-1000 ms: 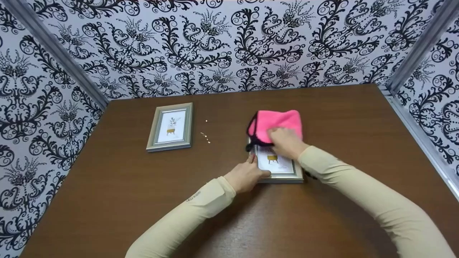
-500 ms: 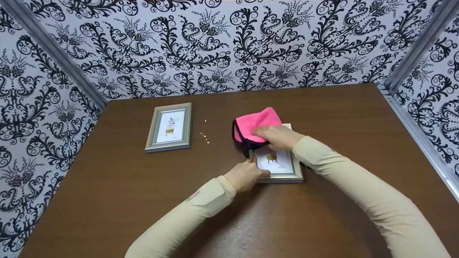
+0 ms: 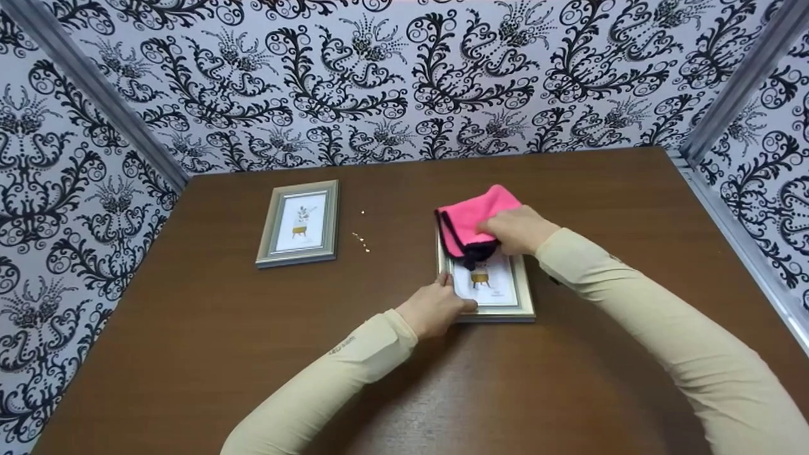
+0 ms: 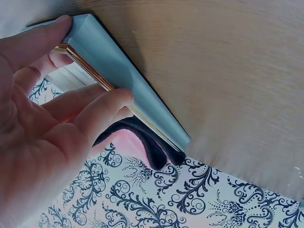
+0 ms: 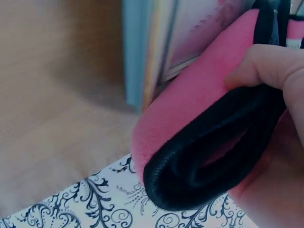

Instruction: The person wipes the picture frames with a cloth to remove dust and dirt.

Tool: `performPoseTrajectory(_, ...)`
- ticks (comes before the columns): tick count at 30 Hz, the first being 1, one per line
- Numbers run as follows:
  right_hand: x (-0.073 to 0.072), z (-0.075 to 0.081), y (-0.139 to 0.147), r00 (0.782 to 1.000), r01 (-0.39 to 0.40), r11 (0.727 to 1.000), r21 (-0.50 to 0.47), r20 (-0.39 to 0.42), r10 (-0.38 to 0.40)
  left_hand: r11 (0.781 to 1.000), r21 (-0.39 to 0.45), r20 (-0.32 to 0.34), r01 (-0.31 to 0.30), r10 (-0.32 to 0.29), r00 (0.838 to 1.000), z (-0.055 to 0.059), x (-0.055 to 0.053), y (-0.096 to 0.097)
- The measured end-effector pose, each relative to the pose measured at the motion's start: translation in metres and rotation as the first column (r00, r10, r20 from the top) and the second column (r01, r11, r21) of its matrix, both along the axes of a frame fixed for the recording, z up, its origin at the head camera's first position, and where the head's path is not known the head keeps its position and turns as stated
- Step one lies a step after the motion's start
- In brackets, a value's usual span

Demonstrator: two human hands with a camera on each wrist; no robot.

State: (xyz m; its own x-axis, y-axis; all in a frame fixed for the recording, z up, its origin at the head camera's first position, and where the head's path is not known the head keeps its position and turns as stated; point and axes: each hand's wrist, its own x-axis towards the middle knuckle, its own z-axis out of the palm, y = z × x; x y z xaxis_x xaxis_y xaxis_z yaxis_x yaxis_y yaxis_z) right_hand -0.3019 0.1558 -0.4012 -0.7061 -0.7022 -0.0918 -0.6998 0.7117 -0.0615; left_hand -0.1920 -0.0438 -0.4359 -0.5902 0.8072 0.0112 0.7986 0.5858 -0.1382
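A silver-gold picture frame (image 3: 523, 297) lies face up right of the middle of the table, a yellow stool drawn on its print. My left hand (image 3: 435, 308) grips its near left corner, thumb at the bottom edge and fingers along the left side. In the left wrist view the fingers (image 4: 107, 107) lie against the frame's moulding (image 4: 109, 57). My right hand (image 3: 521, 230) holds a folded pink cloth (image 3: 471, 218) with black trim over the upper part of the frame. The right wrist view shows the thumb (image 5: 259, 64) pinching the cloth's folded layers (image 5: 190, 118). The cloth hides the top of the print.
A second, similar picture frame (image 3: 270, 237) lies on the left side of the brown table (image 3: 189, 328). Small pale crumbs (image 3: 361, 240) are scattered between the two frames. Patterned walls (image 3: 354, 82) with metal corner posts stand behind and at both sides.
The right hand moved the cloth left across the frame and past its left edge, then back right onto it. The left hand and both frames stayed in place.
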Motion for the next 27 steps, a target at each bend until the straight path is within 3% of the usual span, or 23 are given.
performPoseTrajectory(7,0.007,-0.002,0.012,0.985,0.124,0.992,0.005,-0.122,-0.123,0.999,-0.032,0.016,-0.014,0.015,1.0,0.0,-0.001,0.001)
performPoseTrajectory(16,0.013,-0.008,-0.038,0.951,0.304,0.953,0.02,-0.059,-0.302,0.997,-0.028,0.055,-0.067,0.068,0.996,0.003,0.003,0.001)
performPoseTrajectory(19,0.013,-0.009,-0.054,0.965,0.255,0.967,-0.01,-0.062,-0.256,0.998,-0.031,0.076,-0.061,0.063,0.995,0.002,0.002,0.002)
performPoseTrajectory(22,0.012,-0.008,-0.06,0.99,0.129,0.989,-0.07,-0.052,-0.133,0.997,-0.034,0.084,-0.066,0.068,0.994,0.002,0.001,0.001)
performPoseTrajectory(27,0.006,-0.009,-0.053,1.0,-0.018,0.99,-0.14,0.014,0.02,0.996,-0.022,0.095,-0.085,0.086,0.992,0.003,0.001,-0.001)
